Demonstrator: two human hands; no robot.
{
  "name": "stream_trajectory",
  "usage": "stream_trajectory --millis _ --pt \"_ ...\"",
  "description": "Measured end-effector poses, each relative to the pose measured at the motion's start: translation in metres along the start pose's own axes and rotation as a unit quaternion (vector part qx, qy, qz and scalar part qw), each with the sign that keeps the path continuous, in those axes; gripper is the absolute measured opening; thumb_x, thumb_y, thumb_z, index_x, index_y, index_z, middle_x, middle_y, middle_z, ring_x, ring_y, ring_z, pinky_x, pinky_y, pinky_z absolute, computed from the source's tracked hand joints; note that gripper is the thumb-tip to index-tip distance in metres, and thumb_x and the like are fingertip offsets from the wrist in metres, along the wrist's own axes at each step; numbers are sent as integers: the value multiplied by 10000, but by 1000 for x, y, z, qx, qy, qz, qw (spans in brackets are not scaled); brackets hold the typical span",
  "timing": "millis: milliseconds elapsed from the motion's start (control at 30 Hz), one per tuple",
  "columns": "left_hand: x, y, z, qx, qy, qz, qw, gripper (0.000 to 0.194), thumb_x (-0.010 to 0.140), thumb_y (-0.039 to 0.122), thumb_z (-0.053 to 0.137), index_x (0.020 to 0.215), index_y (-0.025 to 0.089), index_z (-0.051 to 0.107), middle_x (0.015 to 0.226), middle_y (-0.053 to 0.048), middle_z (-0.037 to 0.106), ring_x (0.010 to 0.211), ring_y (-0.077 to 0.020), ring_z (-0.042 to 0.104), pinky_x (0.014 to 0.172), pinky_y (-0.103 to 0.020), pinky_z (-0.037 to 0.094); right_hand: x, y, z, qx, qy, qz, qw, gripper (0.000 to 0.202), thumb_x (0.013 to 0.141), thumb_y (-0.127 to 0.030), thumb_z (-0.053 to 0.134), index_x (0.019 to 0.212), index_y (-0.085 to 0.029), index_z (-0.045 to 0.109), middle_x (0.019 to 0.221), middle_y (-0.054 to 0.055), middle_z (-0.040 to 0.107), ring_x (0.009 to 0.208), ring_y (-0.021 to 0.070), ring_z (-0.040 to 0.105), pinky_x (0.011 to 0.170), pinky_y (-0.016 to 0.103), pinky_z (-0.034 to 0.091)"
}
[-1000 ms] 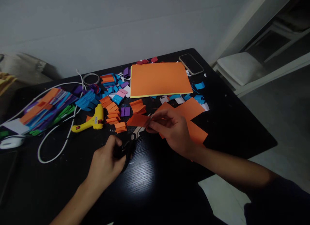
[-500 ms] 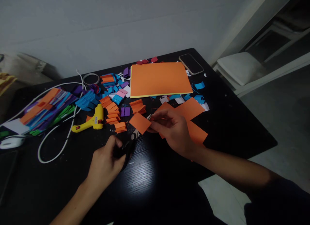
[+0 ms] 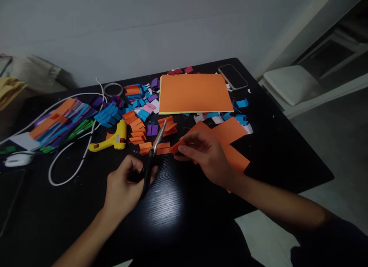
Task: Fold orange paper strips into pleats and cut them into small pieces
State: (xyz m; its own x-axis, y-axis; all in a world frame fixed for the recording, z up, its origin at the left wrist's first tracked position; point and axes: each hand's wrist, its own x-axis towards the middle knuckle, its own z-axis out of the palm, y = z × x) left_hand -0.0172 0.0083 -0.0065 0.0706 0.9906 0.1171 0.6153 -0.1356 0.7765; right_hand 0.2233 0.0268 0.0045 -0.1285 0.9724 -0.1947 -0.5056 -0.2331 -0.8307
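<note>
My left hand point(image 3: 126, 181) is closed around the black handles of a pair of scissors point(image 3: 156, 142), whose blades are together and point up and away. Between the thumb and fingers of my right hand point(image 3: 205, 154) is a small piece of orange paper point(image 3: 176, 146), seen partly edge-on. Just left of it, a strip of orange paper point(image 3: 163, 148) lies on the table by the scissor blades. Larger orange paper pieces point(image 3: 232, 130) lie under and beyond my right hand. Folded orange pieces point(image 3: 138, 135) are grouped to the left of the blades.
A yellow glue gun point(image 3: 118, 136) lies left of the folded pieces, near a looping white cable point(image 3: 51, 171). An orange sheet point(image 3: 195, 92) rests on yellow paper at the back, with a phone point(image 3: 232, 76) beside it. Colourful paper strips point(image 3: 61, 119) are piled at left on the black table point(image 3: 184, 221).
The scissor blades have come away from the orange paper, closed and swung upward. A strip now lies on the table, and the piece in my right hand looks smaller. The view shifted slightly.
</note>
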Motion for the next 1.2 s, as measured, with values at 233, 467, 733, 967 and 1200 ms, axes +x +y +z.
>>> stream_trajectory --millis 233,467,733,967,1200 --pt "1 -1 1 -4 -10 -4 1000 336 826 386 850 784 220 561 687 68 584 592 -100 536 554 -205 433 -3 1 -3 -28 -58 39 997 180 799 -199 925 891 -217 772 1009 6 764 1015 174 766 913 335 690" --pt "2 5 -1 -65 -39 -46 996 334 838 392 843 792 220 561 678 74 564 603 -105 520 560 -211 416 -2 4 -4 -67 -68 45 994 122 837 -235 896 872 -225 779 1001 -2 761 973 154 770 958 337 672" --pt "2 4 0 -61 -37 -54 996 361 853 435 832 801 224 544 682 66 562 598 -114 506 552 -233 401 -3 4 -5 -110 -62 46 991 77 882 -286 838 887 -217 802 913 -1 770 878 169 793 879 354 684" --pt "1 2 0 -17 -21 -36 999 354 858 441 825 828 232 541 680 73 564 582 -111 506 544 -226 402 -2 5 -5 -105 -53 60 991 132 838 -255 897 917 -214 799 881 -4 793 820 151 799 828 296 652" --pt "4 2 -1 28 -49 -15 998 401 848 494 804 797 239 499 660 73 572 549 -115 530 532 -227 410 3 -3 -15 -7 -166 68 984 182 812 -199 924 956 -259 830 869 -30 793 725 100 768 713 205 630"
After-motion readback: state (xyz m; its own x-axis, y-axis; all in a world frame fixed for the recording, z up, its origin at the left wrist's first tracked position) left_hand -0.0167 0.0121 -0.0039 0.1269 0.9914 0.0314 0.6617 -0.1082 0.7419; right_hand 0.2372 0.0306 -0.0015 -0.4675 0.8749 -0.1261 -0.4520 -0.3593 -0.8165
